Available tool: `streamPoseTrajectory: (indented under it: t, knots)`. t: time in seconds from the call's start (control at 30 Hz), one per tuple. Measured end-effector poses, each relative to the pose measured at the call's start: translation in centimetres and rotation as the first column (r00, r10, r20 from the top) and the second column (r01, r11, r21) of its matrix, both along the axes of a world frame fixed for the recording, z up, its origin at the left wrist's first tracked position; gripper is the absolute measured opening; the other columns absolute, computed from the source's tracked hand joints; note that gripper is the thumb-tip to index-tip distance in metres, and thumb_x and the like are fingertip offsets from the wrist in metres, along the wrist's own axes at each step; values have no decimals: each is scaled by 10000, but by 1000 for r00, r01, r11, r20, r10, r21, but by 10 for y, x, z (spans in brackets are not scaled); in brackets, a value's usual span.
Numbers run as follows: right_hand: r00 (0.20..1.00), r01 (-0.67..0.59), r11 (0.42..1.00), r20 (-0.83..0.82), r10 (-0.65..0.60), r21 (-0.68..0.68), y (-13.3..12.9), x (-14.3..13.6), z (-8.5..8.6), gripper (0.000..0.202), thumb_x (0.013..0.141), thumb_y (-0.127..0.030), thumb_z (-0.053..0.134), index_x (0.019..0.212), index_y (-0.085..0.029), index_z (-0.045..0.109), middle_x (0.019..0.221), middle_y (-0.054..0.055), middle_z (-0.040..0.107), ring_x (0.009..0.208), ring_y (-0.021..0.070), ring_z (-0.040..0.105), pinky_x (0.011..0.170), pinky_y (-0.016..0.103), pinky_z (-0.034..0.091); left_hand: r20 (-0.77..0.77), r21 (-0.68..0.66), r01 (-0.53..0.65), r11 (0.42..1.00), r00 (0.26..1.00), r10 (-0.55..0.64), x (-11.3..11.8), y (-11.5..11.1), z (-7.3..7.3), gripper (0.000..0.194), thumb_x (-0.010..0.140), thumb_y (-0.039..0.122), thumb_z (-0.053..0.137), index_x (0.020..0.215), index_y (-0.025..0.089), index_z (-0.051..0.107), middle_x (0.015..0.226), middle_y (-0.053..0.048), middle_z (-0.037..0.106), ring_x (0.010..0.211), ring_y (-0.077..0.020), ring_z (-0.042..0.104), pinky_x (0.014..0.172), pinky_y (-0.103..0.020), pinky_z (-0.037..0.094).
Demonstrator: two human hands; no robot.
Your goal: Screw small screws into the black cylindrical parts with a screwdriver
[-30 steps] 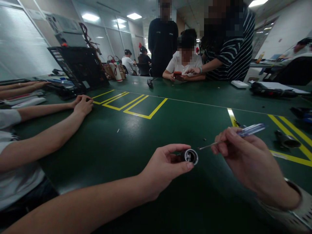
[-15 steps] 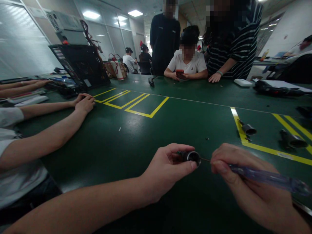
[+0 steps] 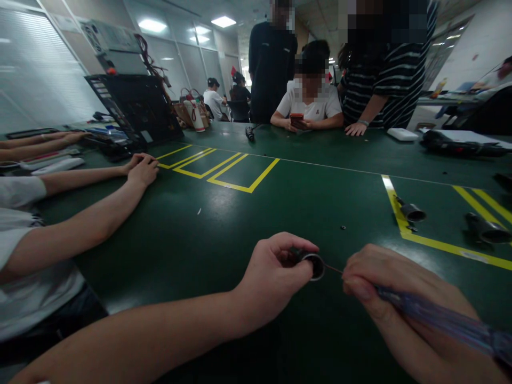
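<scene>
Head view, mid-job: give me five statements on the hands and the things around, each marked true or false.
1. The left hand holds a dark hollow cylinder. True.
2. The right hand holds pliers. False: it holds a screwdriver.
3. The screwdriver points toward the cylinder's open end. True.
4. The small dark ring lies on yellow tape. False: it lies on the green table, left of the right-hand tape.
5. The seated person's orange device lies on the table. False: the person holds it.
</scene>
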State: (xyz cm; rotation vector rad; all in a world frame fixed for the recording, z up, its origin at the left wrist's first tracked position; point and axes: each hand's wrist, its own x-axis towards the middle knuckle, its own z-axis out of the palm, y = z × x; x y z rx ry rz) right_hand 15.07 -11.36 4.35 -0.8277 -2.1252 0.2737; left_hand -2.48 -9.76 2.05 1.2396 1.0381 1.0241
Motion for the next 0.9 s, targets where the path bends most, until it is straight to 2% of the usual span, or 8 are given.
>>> streamPoseTrajectory:
  t: [0.27, 0.43, 0.5, 0.57, 0.67, 0.73, 0.8, 0.9]
  knots:
    - [998, -34, 997, 52, 31, 63, 0, -2, -1, 147, 883, -144, 462, 774, -222, 524, 612, -11, 595, 536, 106, 569, 474, 206, 459, -32, 4, -6, 1000, 999, 6, 0, 1, -4, 171, 695, 144, 620, 862, 145, 656, 746, -15, 644, 665, -120, 590, 601, -238, 469]
    - [991, -90, 992, 106, 81, 85, -4, 0, -9, 133, 874, -135, 494, 785, -227, 531, 736, 15, 655, 645, 142, 621, 521, 242, 475, -42, -6, -23, 1000, 999, 23, 1, 3, -5, 174, 686, 122, 612, 854, 128, 656, 713, -10, 631, 634, -110, 572, 606, -250, 462]
    - [998, -59, 997, 39, 57, 53, -4, 2, -8, 129, 880, -160, 499, 790, -236, 550, 724, 5, 648, 652, 143, 622, 523, 244, 469, -33, -29, -13, 999, 999, 12, 0, 4, -4, 173, 697, 124, 622, 866, 128, 656, 737, -14, 641, 659, -113, 586, 626, -253, 466]
    - [988, 61, 997, -142, -68, -47, 1, 5, -7, 145, 892, -206, 499, 774, -249, 572, 714, -4, 636, 664, 141, 618, 535, 247, 460, 4, -74, 26, 997, 1000, -26, -1, 3, -1, 198, 708, 130, 642, 905, 139, 656, 775, -14, 654, 704, -116, 603, 648, -248, 470]
    - [836, 169, 921, -444, -323, -352, 23, 14, -10, 177, 859, -344, 564, 715, -247, 601, 643, -19, 602, 645, 141, 600, 581, 266, 460, 96, -152, 97, 984, 992, -83, -1, 0, 4, 295, 696, 94, 673, 981, 165, 648, 849, -7, 670, 778, -111, 618, 694, -233, 475]
    - [680, 95, 832, -575, -456, -547, 44, 23, -17, 224, 773, -422, 643, 673, -225, 607, 575, -27, 566, 567, 131, 556, 556, 271, 456, 160, -183, 122, 976, 983, -93, -1, -2, 7, 361, 684, 49, 677, 1020, 174, 639, 915, -10, 674, 847, -112, 619, 755, -237, 479]
    - [553, 76, 731, -582, -597, -678, 63, 32, -27, 247, 696, -421, 701, 639, -201, 603, 568, -26, 569, 537, 112, 530, 510, 242, 434, 216, -204, 139, 969, 972, -94, 0, -4, 8, 399, 686, 38, 687, 1055, 177, 624, 980, -19, 671, 910, -121, 614, 820, -259, 477]
    - [531, 83, 669, -535, -657, -739, 81, 44, -42, 237, 682, -390, 709, 652, -179, 606, 582, -12, 590, 554, 116, 545, 509, 236, 440, 267, -241, 185, 953, 957, -118, 0, -4, 8, 406, 703, 85, 715, 1081, 180, 600, 1011, -32, 662, 920, -144, 621, 834, -293, 489]
